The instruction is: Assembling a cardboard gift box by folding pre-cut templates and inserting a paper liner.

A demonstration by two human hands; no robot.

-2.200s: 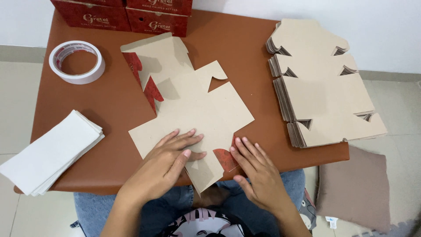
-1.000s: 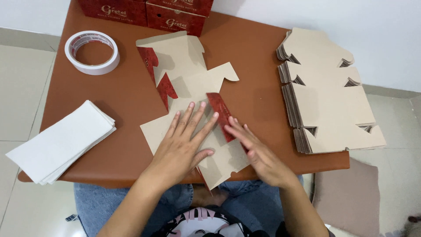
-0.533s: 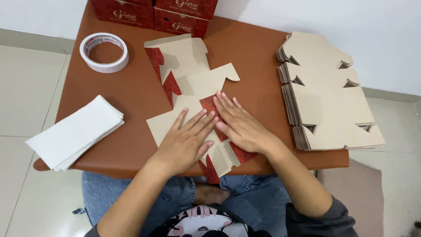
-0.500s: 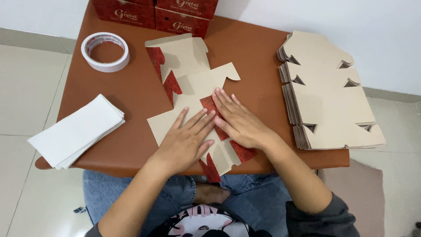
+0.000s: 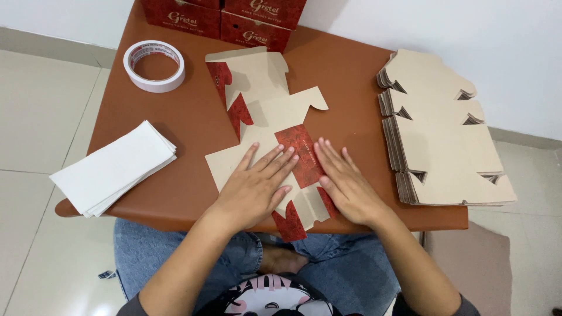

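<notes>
A flat die-cut cardboard box blank [image 5: 266, 111], tan inside and red outside, lies on the brown table [image 5: 193, 117]. Its near panel is folded over, showing a red strip [image 5: 301, 153]. My left hand [image 5: 254, 187] presses flat on the tan part left of that strip, fingers spread. My right hand [image 5: 345, 184] lies flat on the fold's right side, fingers pointing away from me. Neither hand grips anything.
A thick stack of unfolded tan box blanks [image 5: 445, 140] fills the table's right end. A tape roll [image 5: 154, 65] sits at the far left, a pile of white paper sheets [image 5: 114, 167] overhangs the left edge, and red finished boxes [image 5: 234, 20] line the back.
The near right panel has been folded over toward the middle, turning red side up. My right hand moved onto the fold and pressed it, then slid rightward; the left hand stayed pressing the blank.
</notes>
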